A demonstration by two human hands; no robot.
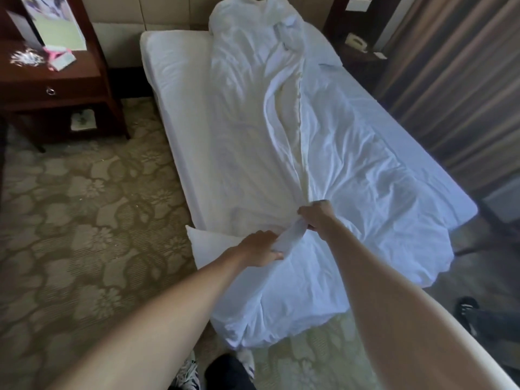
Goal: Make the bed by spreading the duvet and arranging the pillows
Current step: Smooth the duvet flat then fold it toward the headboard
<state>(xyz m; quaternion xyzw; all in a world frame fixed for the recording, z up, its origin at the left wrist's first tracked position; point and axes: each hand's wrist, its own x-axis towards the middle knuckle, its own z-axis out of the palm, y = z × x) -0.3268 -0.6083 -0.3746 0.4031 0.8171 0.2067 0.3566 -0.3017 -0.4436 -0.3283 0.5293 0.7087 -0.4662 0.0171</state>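
Leftmost stands a dark wooden nightstand [53,80] on the patterned carpet [84,220], well apart from the work. Next comes the bed [174,88], its bare sheet showing along the left edge. At the foot a pillow [208,243] pokes out beside the left hand [260,247], which pinches a fold of the duvet [351,170]. Just to the right, the right hand [318,215] is clenched on the same bunched fold. The duvet lies rumpled down the middle and right of the bed, spilling off the foot.

It looks light, soft and limp, so it will probably sag and twist unless taken by its corners or hem and shaken flat. Those corners are lost in the creases, the far end is piled against the headboard, and any second pillow is not visible.
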